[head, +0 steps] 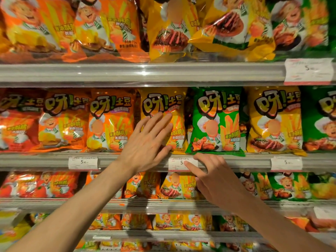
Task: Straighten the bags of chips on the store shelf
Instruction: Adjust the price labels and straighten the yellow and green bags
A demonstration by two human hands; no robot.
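A yellow chip bag (pixel 175 106) stands upright in the middle shelf row, between an orange bag (pixel 111 120) and a green bag (pixel 216 120). My left hand (pixel 147 140) lies flat against the yellow bag's front, fingers spread, thumb at its bottom edge. My right hand (pixel 212 177) rests lower on the shelf rail (pixel 127 161), index finger on a price label (pixel 177 163), under the green bag. Neither hand holds anything.
Another yellow bag (pixel 274 120) and a green one (pixel 320 120) stand to the right. Tilted orange and yellow bags (pixel 169 28) fill the shelf above. More rows of bags (pixel 174 186) sit on the shelves below. Price tags (pixel 83 162) line the rails.
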